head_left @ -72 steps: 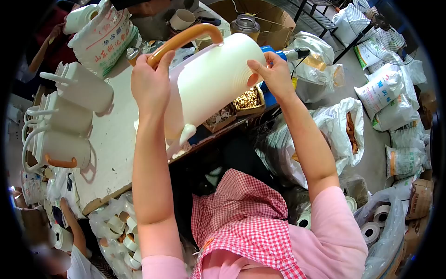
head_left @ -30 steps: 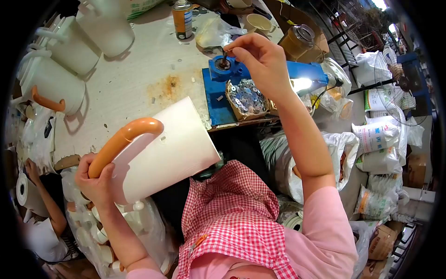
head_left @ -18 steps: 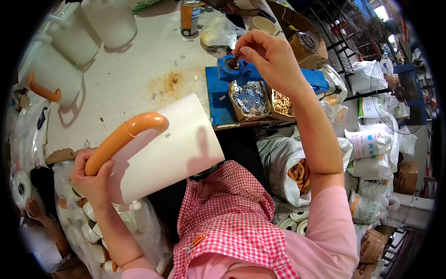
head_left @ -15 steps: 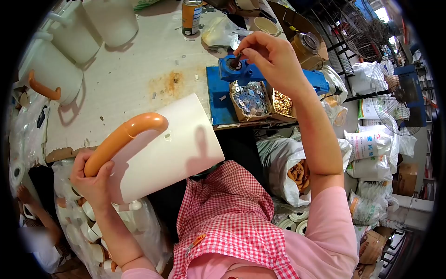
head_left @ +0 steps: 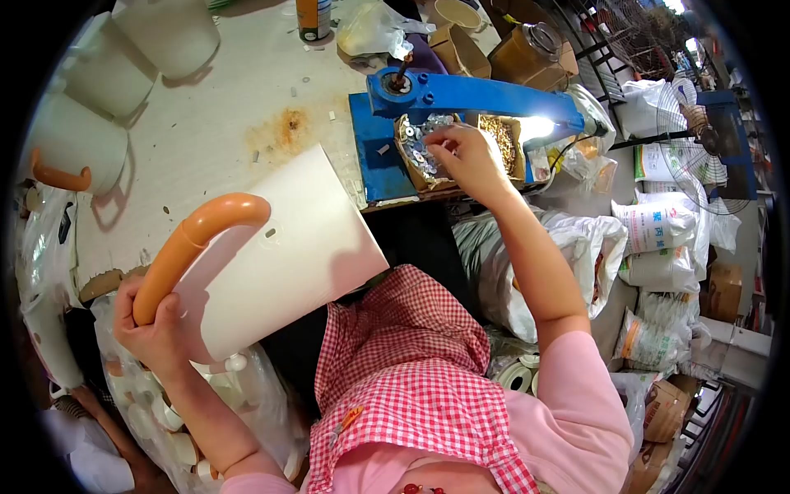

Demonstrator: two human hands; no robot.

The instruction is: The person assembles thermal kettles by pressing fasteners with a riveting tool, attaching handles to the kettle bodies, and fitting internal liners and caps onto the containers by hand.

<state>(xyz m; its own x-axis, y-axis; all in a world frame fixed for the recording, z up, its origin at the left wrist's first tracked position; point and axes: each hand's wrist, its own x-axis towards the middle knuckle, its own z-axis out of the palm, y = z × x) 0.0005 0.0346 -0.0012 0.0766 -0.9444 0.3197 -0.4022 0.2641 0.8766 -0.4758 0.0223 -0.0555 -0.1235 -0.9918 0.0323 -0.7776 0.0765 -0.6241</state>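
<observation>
My left hand (head_left: 152, 323) is closed round the lower end of a curved orange handle (head_left: 188, 239) and the rim of a white plastic bucket (head_left: 280, 255). The bucket lies tilted across my lap, its wall showing a small slot near the handle's free end. My right hand (head_left: 469, 160) reaches into a small cardboard box of metal washers (head_left: 420, 165), fingers pinched together among them; whether they hold one is hidden. Behind it stands a blue press (head_left: 485, 97) with a dark upright spindle (head_left: 403, 70).
Beside the washers is a box of small brass-coloured pieces (head_left: 499, 136). Several white buckets (head_left: 78, 148) stand at the table's left, and a spray can (head_left: 313, 18) at the back. A white sack (head_left: 527, 272) sits below right. Another person's arm (head_left: 115, 424) shows at lower left.
My right hand has left the press spindle and come down into the washer box. The spindle now stands uncovered. My left hand still holds the bucket and handle, shifted slightly left in view.
</observation>
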